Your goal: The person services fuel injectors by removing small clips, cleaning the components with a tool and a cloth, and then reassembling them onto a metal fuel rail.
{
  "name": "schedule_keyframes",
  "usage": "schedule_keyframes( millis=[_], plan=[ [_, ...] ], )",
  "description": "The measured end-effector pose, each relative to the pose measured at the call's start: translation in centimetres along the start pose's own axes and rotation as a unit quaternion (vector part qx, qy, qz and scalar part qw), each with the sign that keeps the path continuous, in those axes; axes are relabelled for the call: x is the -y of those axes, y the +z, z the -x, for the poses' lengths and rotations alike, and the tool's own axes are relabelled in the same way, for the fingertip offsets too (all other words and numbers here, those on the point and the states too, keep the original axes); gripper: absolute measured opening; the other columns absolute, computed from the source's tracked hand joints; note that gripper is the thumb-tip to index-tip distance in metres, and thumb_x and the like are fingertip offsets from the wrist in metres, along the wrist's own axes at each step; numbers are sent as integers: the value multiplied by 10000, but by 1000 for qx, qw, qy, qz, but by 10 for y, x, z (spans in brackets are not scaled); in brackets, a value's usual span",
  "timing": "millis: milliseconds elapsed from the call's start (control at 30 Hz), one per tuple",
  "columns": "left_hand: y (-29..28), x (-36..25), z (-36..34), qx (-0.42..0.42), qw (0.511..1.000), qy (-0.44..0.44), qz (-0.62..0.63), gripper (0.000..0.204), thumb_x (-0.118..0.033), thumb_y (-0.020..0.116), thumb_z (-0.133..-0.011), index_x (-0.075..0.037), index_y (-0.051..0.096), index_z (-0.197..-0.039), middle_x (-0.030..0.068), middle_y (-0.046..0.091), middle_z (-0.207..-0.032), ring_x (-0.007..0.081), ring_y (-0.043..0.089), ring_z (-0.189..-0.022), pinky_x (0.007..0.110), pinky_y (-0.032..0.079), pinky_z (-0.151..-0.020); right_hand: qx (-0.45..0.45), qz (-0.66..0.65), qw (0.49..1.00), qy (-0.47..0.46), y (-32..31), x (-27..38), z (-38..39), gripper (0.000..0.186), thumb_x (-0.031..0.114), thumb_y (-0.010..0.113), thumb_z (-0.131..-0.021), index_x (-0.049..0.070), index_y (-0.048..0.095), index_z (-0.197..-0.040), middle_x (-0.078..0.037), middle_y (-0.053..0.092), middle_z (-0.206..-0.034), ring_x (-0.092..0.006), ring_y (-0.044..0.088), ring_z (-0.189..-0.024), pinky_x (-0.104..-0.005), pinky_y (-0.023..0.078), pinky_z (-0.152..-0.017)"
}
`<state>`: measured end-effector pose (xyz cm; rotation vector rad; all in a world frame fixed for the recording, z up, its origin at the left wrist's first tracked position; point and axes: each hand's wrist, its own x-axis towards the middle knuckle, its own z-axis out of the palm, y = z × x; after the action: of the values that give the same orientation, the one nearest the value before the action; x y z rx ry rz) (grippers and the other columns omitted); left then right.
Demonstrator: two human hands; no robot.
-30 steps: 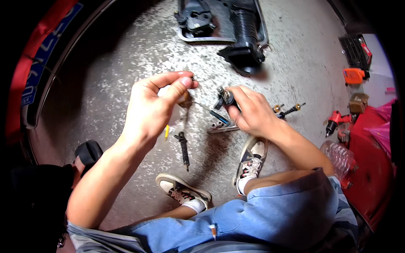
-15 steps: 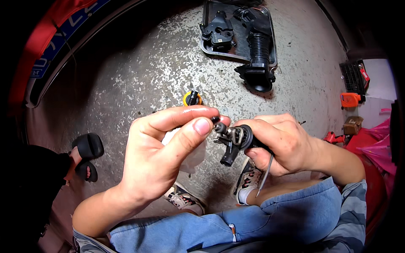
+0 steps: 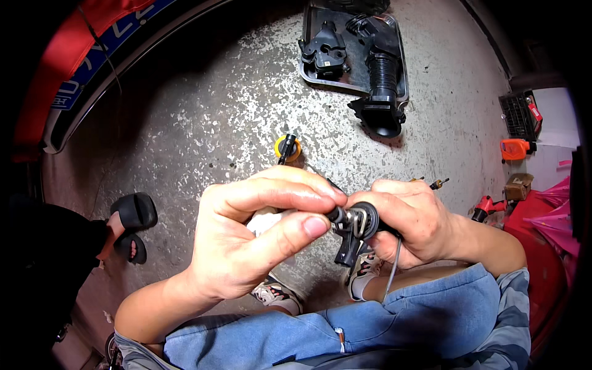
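Injector (image 3: 354, 232) mid-frame: my right hand (image 3: 414, 217) grips it, left hand (image 3: 240, 231) pinches its tip (image 3: 337, 214); delicate end work, I judge, needing steadiness.

The right hand (image 3: 412, 216) grips a black fitting (image 3: 348, 246); the left hand (image 3: 243, 237) is at its end, the exact hold hard to make out. Beyond, a tray (image 3: 357, 74) bears a ribbed hose (image 3: 382, 74).

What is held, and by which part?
The right hand grips a black fitting behind its round collar, a thin rod jutting below; the left hand is at the fitting's tip, grip unclear.
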<state>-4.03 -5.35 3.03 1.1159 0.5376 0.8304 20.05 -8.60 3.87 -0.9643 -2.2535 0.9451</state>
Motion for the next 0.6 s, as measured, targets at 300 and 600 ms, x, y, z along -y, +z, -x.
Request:
schedule_keyframes(
  millis=[300,600],
  plan=[
    [7,-9,-2,21,1000,15,-17,168,32,731,-751,4,667,-904,170,648,-956,246,664,-916,347,535,-828,-11,30,999,-24,2,1,3,558,16,691,-620,21,584,-1168,-60,583,-731,-221,549,-603,-344,472,-479],
    [13,-7,0,0,995,75,-64,197,52,766,-699,21,686,-877,173,675,-921,235,681,-885,321,550,-797,0,4,1000,-23,5,-3,12,559,2,651,-655,20,567,-1207,-69,555,-724,-233,548,-614,-348,460,-480]
  ],
)
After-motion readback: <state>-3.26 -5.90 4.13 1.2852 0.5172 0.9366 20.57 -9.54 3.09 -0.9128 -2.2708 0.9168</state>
